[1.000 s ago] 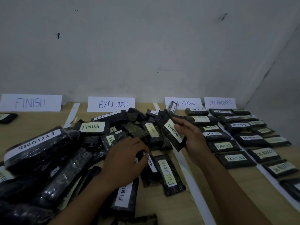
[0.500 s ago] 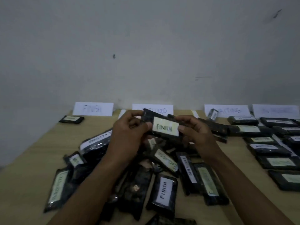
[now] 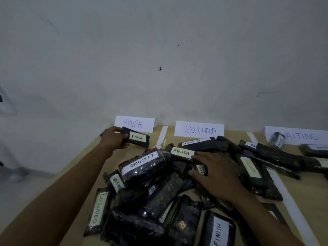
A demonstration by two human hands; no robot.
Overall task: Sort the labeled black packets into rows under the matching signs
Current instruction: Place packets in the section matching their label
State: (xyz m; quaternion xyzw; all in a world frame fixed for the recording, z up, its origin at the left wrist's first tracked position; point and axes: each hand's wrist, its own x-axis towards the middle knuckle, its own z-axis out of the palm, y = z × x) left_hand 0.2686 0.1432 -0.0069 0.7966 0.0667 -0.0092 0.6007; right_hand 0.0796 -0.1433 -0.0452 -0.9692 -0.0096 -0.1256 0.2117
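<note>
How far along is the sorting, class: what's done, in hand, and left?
Done: little in view, one packet lies under the WAITING sign. In hand: the left hand holds a FINISH packet by the FINISH sign. Left: the big mixed pile, where the right hand rests.

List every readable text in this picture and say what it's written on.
"FINISH": left sign
"EXCLUDED": middle sign
"AITING", first letter hidden: right sign
"FINISH": held packet, in left hand
"FINISH": pile packet by right hand
"EXCLUDED": long packet
"EXCLUDED", upside down: bulky packet
"EXCLUDED": leftmost packet
"FINISH": nearest packet
Other labels: partly hidden or blurred.
</note>
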